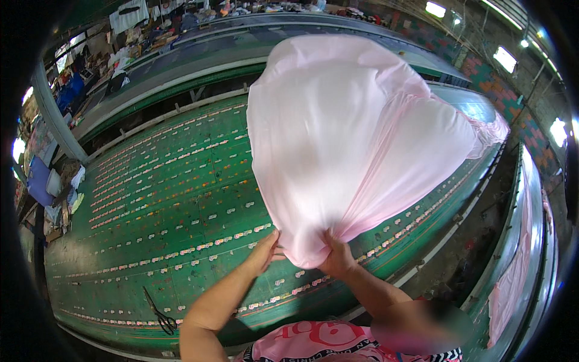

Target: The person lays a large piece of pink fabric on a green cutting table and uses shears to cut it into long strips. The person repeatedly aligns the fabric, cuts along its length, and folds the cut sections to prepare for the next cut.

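Note:
A large pale pink cloth [325, 127] billows up and away from me over a long green table [181, 211]. My left hand [263, 252] grips its near edge on the left side. A short distance to the right, my right hand [339, 258] pinches the same edge, with the fabric gathered between finger and thumb. Between the hands the edge sags in a rounded fold. The cloth's far right end trails in a crumpled bunch [490, 134] on the table.
Rows of small printed marks [241, 234] run along the green table. Black scissors [161, 315] lie near its front left. More pink cloth [512, 283] drapes over another table at right. A long table [199, 57] stands behind, and a post [57, 114] rises at left.

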